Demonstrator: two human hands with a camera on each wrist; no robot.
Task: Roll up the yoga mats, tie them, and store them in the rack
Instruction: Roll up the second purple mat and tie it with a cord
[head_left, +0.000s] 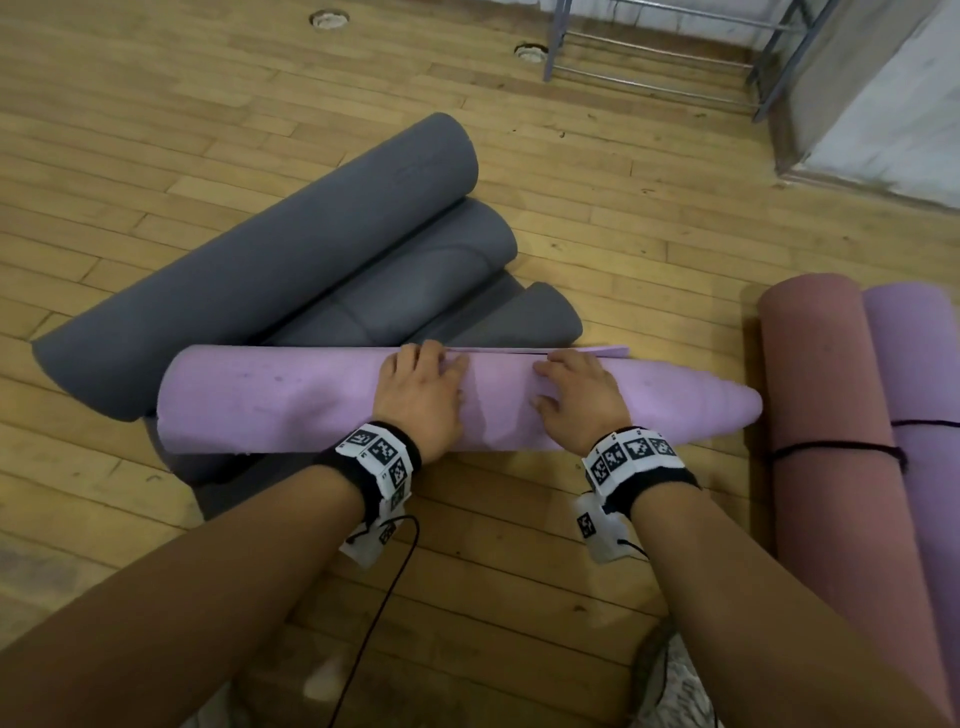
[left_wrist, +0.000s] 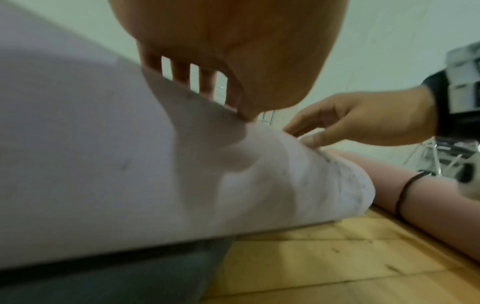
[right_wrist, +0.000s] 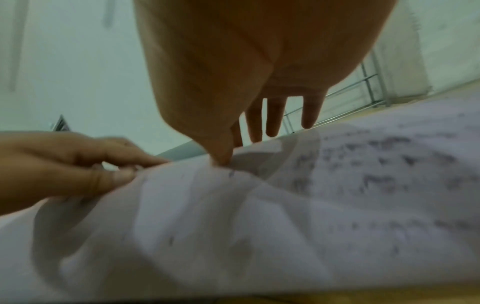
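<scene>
On the wooden floor (head_left: 519, 571) a rolled lilac mat (head_left: 291, 400) lies crosswise, just in front of loosely rolled grey mats (head_left: 260, 270). Both the left hand (head_left: 421, 395) and right hand (head_left: 582, 400) press flat on its top, fingers straight and spread. Right of it lie a tied pink mat (head_left: 826, 415) and a purple mat (head_left: 924, 364); a metal rack (head_left: 660, 52) stands well beyond.

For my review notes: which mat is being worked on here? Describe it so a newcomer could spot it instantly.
On the wooden floor, just in front of the loosely rolled grey mats, lies a light purple mat rolled sideways across the view. Both the left hand and right hand press flat on it. Unlike the pink mat and darker purple mat to its right, it has no black tie.
</scene>
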